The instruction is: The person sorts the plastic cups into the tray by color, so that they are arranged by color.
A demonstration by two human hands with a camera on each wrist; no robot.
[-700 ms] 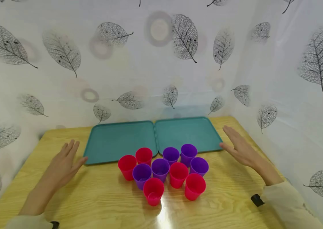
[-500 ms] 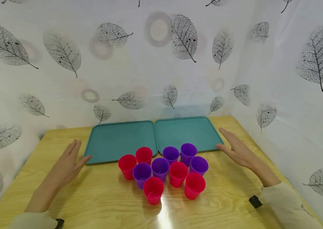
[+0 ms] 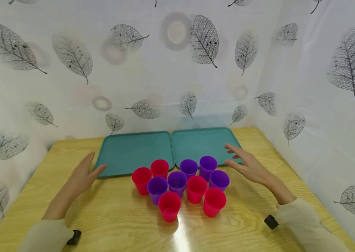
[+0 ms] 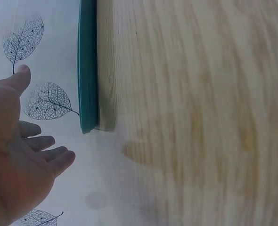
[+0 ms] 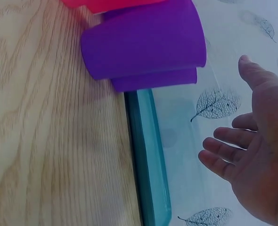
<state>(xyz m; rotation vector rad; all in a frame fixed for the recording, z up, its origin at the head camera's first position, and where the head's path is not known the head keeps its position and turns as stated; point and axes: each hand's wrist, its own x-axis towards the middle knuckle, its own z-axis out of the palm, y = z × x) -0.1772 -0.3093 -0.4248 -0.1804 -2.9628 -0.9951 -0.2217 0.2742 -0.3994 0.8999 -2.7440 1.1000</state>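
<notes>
Here, ten cups (image 3: 214, 207) upright near teal trays (image 3: 134, 152); left hand (image 3: 82, 176), right hand (image 3: 253, 168): fingers relaxed.

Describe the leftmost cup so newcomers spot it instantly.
On the wooden table, find the left teal tray. In front of it starts a cluster of cups; yours is the red cup at the left end. Its red neighbour stands nearer the tray, its purple neighbour farther right; no cup is closer to the left hand.

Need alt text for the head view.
Five red cups and five purple cups stand upright in a cluster on a wood-grain table. A person's left hand and right hand flank them, holding nothing. Two teal trays lie side by side behind.
</notes>
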